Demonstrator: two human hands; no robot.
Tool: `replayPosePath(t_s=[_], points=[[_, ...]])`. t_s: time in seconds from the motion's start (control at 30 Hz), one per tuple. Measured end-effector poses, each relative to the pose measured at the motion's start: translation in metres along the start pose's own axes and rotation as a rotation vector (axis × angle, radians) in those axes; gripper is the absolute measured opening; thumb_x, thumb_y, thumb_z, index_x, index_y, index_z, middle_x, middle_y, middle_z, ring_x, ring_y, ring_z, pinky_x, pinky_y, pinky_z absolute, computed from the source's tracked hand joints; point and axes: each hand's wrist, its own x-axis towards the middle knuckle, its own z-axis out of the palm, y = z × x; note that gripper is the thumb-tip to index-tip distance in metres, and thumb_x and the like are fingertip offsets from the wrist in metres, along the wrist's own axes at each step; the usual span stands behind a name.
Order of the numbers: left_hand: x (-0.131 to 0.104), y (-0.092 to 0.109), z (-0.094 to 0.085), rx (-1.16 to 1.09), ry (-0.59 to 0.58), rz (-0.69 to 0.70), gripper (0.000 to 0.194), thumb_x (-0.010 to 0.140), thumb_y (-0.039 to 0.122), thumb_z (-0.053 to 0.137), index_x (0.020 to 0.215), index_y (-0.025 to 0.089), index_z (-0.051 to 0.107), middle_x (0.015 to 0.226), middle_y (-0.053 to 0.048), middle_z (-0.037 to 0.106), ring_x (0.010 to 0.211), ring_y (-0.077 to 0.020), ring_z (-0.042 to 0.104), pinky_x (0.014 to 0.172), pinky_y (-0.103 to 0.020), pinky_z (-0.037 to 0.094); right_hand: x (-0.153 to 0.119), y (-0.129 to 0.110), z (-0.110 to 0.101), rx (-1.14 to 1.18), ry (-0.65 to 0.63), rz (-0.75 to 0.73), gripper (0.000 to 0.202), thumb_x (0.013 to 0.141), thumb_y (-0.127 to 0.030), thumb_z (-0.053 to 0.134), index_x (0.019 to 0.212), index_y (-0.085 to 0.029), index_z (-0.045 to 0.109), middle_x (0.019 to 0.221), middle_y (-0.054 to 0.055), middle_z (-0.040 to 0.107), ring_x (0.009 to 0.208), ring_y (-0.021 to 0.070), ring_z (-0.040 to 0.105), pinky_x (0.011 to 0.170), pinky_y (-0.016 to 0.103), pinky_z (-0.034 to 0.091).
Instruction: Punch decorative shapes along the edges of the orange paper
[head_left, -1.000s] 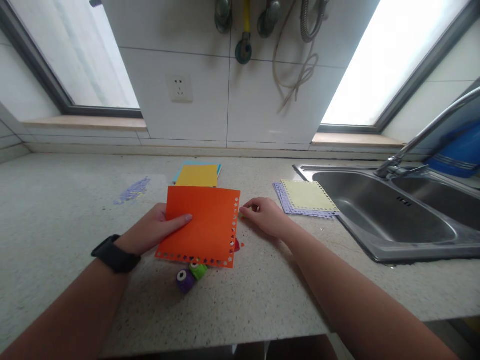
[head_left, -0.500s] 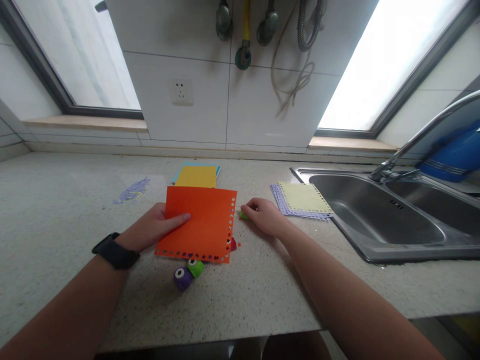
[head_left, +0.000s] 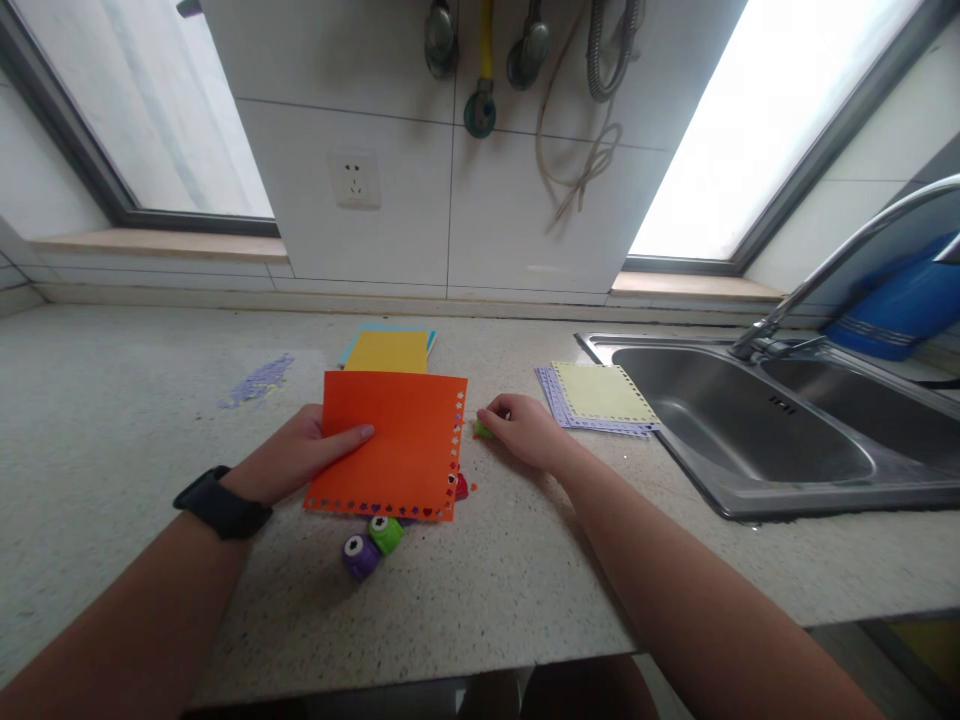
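My left hand (head_left: 319, 447) grips an orange sheet of paper (head_left: 405, 420) by its left edge, thumb on top. Rows of small punched shapes run along the sheet's right and bottom edges. Just right of the sheet, my right hand (head_left: 517, 428) is closed around a small green craft punch (head_left: 482, 430), mostly hidden by the fingers. Below the sheet sit a purple craft punch (head_left: 361, 556) and a bright green craft punch (head_left: 385, 534), side by side. A red craft punch (head_left: 461, 487) shows partly from under the sheet's right edge.
Behind the orange sheet lies a stack of yellow and blue paper (head_left: 390, 350). Punched pale yellow and purple sheets (head_left: 604, 392) rest beside the steel sink (head_left: 739, 505). Purple paper scraps (head_left: 259, 382) are heaped on the left of the counter (head_left: 525, 580).
The whole view has shifted slightly, so everything appears a little further left. Both hands keep their hold, and the sheet and punches stay in nearly the same places.
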Motion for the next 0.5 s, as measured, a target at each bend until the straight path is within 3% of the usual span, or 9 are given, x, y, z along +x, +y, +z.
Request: replayPosePath(t_s=[0.5], points=[[-0.0006,0.0001,-0.0004,-0.01,0.037,-0.015,0.041,0.081,0.047,0.08,0.109,0.018,0.076,0.1,-0.012,0.083,0.083,-0.0283,0.079,0.07,-0.036,0.065,-0.0007,0.0008,0.0001,-0.004,-0.007,-0.022,0.024,0.094,-0.036,0.061,0.081,-0.02,0.074,0.083,0.011,0.076,0.073,0.0225,0.064,0.064,0.035,0.042]])
